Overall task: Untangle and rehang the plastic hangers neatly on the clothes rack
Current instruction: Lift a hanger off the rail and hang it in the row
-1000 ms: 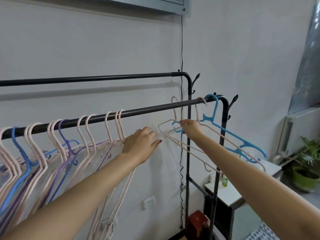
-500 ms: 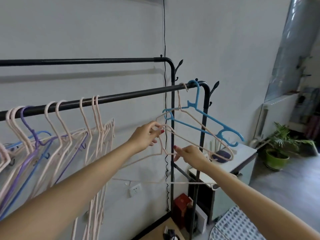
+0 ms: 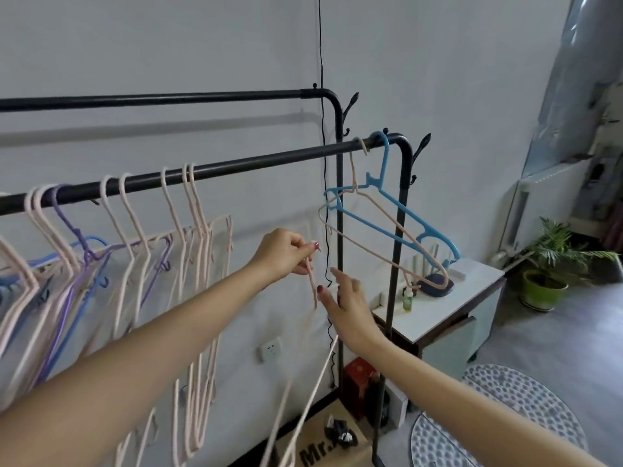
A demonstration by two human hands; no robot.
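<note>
Pale grey wall (image 3: 202,45) stands behind a black clothes rack (image 3: 236,165) with two horizontal rails, one higher and farther back, one lower and nearer.

Below the front rail, the left hand (image 3: 286,252) has its fingertips pinched together on the neck of a loose pink hanger (image 3: 312,281), which is off the rack; the hanger's thin bars trail down and toward the camera from the pinch, motion-blurred. The right hand (image 3: 347,299) is just right of and slightly below the left, fingers spread apart, thumb tip close beside the hanger's neck; whether it touches cannot be told. Both forearms reach up from the bottom corners of the frame, nearly straight, converging under the rail.

At the rail's right end, by the bend, two hangers hang together: one pink hanger on the rail (image 3: 381,224) and one blue hanger (image 3: 397,214), their frames crossing and tilted down to the right. On the rail's left half a crowded cluster (image 3: 135,251) hangs: roughly eight pink hooks can be counted, one purple hook (image 3: 62,210), and blue frames low among them whose number cannot be told, since they overlap.

Right of the rack stands a white cabinet (image 3: 465,294) carrying a small green bottle (image 3: 408,299). Farther right, a potted plant (image 3: 553,264) sits on the floor. Beneath the rack lies a cardboard box (image 3: 323,446), with a wall socket (image 3: 271,348) on the wall.
</note>
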